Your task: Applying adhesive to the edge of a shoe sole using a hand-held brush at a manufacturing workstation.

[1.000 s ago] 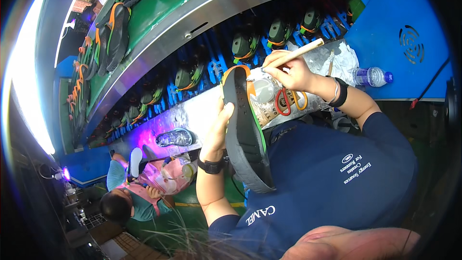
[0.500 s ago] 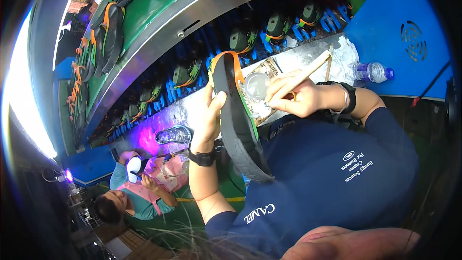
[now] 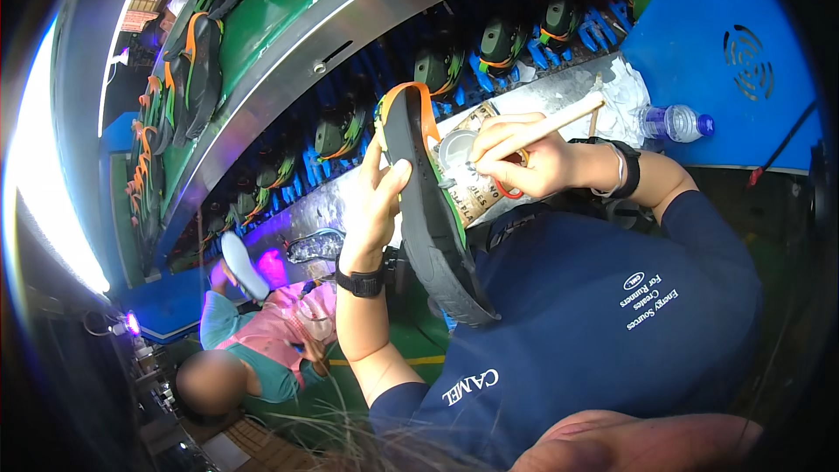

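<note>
My left hand [image 3: 377, 201] grips a shoe [image 3: 428, 218] by its side, thumb on the near face and the other fingers partly hidden behind it. The shoe stands tilted, showing its black sole edge, with orange and green trim at the upper end. In my right hand [image 3: 529, 157] is a pale wooden-handled tool [image 3: 568, 115], held like a pen. A red-orange loop [image 3: 509, 190] shows by those fingers. A small dark grey piece [image 3: 446, 183] lies against the shoe's right edge; whether it is the tool's tip I cannot tell. Behind the right fingers sits a clear round tub [image 3: 457, 150].
Printed cardboard [image 3: 479, 201] lies under the tub on the bench. A row of shoes [image 3: 437, 68] on blue holders runs behind. A plastic bottle [image 3: 677, 124] and crumpled white paper [image 3: 625, 87] are at the right. Lower left, a co-worker in a pink apron [image 3: 280, 319] holds a pale sole [image 3: 245, 267].
My right hand has shifted slightly left and up, closer to the shoe, and the red-orange loop shows more. The shoe is nearly unmoved. The co-worker's pale sole has risen and turned.
</note>
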Action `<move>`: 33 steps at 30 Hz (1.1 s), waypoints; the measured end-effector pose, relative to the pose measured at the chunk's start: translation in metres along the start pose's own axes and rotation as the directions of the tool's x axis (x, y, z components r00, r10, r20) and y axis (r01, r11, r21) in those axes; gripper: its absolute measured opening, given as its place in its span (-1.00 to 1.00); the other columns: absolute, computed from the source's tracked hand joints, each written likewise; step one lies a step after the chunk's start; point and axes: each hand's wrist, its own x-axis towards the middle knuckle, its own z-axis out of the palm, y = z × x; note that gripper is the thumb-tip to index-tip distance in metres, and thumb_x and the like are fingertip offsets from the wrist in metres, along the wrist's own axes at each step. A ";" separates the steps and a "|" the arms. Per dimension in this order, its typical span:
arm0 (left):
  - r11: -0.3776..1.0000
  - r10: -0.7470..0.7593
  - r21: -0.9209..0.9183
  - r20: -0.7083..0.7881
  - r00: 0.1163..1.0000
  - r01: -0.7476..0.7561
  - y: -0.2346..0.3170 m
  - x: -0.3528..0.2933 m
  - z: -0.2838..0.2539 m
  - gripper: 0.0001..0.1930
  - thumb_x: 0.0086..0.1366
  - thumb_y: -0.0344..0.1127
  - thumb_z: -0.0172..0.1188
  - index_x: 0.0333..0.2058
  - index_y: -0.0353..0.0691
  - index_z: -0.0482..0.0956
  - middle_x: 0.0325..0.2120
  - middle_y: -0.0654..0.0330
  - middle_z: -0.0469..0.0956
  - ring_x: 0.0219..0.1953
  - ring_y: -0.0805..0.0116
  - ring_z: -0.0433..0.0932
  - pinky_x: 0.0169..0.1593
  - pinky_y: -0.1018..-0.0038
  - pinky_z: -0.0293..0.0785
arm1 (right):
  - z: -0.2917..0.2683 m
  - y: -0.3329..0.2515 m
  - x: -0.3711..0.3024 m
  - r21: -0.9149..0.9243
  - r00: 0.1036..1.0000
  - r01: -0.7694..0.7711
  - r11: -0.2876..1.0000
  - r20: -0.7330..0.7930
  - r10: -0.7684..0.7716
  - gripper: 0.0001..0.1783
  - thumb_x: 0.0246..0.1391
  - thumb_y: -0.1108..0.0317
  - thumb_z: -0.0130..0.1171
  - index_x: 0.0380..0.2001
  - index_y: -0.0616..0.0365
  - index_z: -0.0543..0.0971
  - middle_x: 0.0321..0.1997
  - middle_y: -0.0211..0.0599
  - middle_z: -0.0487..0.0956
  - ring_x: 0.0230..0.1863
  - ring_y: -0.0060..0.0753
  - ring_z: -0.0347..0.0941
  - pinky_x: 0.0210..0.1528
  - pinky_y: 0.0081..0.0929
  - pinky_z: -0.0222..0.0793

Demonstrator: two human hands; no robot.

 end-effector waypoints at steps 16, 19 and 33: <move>0.958 0.287 -0.018 -0.007 0.958 -0.287 0.075 -0.016 -0.019 -0.43 -0.05 -0.35 0.08 -0.02 -0.35 0.15 -0.27 0.17 0.38 -0.28 0.39 0.41 -0.23 0.49 0.37 | -0.056 -0.056 0.000 0.080 0.955 0.058 0.995 -0.294 -0.032 -0.94 -0.23 0.63 0.02 -0.56 0.38 0.45 -0.54 -0.20 0.44 -0.54 -0.51 0.33 -0.51 -0.61 0.21; 0.850 0.524 0.034 0.049 0.851 -0.525 0.116 -0.015 -0.015 -0.38 -0.21 -0.42 0.11 -0.07 -0.41 0.20 -0.23 0.03 0.37 -0.20 0.19 0.40 -0.09 0.37 0.32 | -0.075 -0.076 -0.015 0.183 0.869 0.057 0.982 -0.493 0.041 -0.92 -0.17 0.57 -0.01 -0.52 0.39 0.42 -0.60 -0.25 0.38 -0.63 -0.62 0.24 -0.60 -0.70 0.11; 0.329 0.194 0.926 0.128 0.973 -0.187 0.223 0.257 0.084 -0.28 -0.21 0.00 0.30 -0.21 -0.54 0.38 -0.28 -0.11 0.45 -0.22 0.17 0.46 -0.15 0.47 0.34 | -0.084 -0.118 -0.077 -0.023 0.604 0.011 1.000 -0.797 -0.025 -0.87 -0.11 0.48 -0.03 -0.44 0.34 0.38 -0.63 -0.37 0.29 -0.70 -0.70 0.14 -0.66 -0.76 0.06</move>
